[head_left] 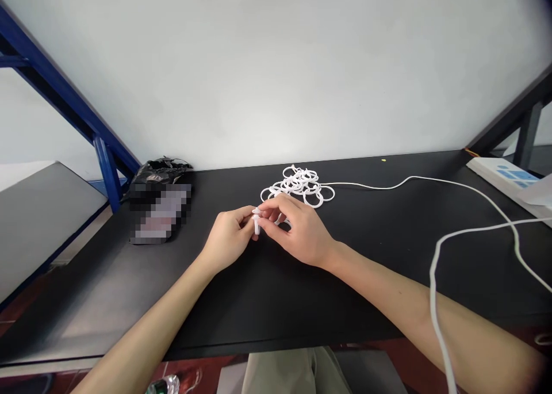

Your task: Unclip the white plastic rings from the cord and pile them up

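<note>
one white pc, btwn l hand & r hand, both pinching it

Your left hand pinched, over the middle of the black table; your right hand just beside it, thumb and index bent inward. Left forearm and right forearm bare, slanting inward from the table's near edge.
</note>
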`<action>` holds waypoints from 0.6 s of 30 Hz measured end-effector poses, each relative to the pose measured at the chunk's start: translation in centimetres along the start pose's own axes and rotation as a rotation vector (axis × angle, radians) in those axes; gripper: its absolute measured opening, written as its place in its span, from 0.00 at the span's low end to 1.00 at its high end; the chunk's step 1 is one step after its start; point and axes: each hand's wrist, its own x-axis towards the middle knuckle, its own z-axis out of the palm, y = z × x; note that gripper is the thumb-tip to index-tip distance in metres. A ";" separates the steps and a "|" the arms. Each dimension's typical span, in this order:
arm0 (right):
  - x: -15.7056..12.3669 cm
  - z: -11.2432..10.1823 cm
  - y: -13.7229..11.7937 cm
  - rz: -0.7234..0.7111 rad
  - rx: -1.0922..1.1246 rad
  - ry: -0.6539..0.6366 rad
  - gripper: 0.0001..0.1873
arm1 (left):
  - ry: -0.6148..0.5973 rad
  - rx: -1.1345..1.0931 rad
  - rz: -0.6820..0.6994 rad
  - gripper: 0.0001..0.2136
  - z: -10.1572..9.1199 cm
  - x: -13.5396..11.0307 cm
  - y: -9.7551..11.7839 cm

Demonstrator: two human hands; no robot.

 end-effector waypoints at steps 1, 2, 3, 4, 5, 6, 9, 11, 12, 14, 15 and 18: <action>0.0 0.0 0.0 0.003 -0.001 0.000 0.08 | -0.005 0.006 0.011 0.10 0.0 0.0 0.0; 0.0 0.0 -0.1 0.006 -0.002 -0.001 0.07 | -0.007 0.014 0.021 0.09 0.0 0.0 -0.1; -0.1 0.0 -0.1 0.008 -0.005 -0.002 0.07 | -0.007 0.024 0.029 0.09 -0.1 0.0 -0.1; -0.1 0.0 -0.2 0.007 -0.007 -0.004 0.07 | -0.005 0.033 0.035 0.09 -0.1 -0.1 0.0; 0.0 0.0 -0.2 0.005 -0.010 -0.006 0.06 | -0.002 0.042 0.039 0.09 -0.1 -0.1 0.0; 0.0 0.0 -0.3 0.005 -0.016 -0.005 0.05 | -0.001 0.049 0.042 0.09 -0.1 -0.1 0.1; 0.0 -0.1 -0.3 0.013 -0.039 0.014 0.03 | 0.004 0.073 0.059 0.11 -0.1 -0.2 0.3; 0.0 -0.1 -0.3 0.027 -0.051 0.035 0.03 | 0.014 0.095 0.079 0.13 0.0 -0.2 0.4; 0.0 -0.1 -0.3 0.032 -0.052 0.044 0.03 | 0.020 0.105 0.092 0.14 0.0 -0.2 0.4; 0.1 -0.1 -0.2 0.040 -0.046 0.059 0.02 | 0.035 0.122 0.125 0.14 0.0 -0.2 0.3; 0.1 -0.1 -0.2 0.043 -0.041 0.063 0.02 | 0.045 0.126 0.145 0.13 0.1 -0.2 0.2; 0.2 -0.1 0.0 0.055 -0.031 0.072 0.03 | 0.090 0.114 0.198 0.08 0.0 -0.2 0.2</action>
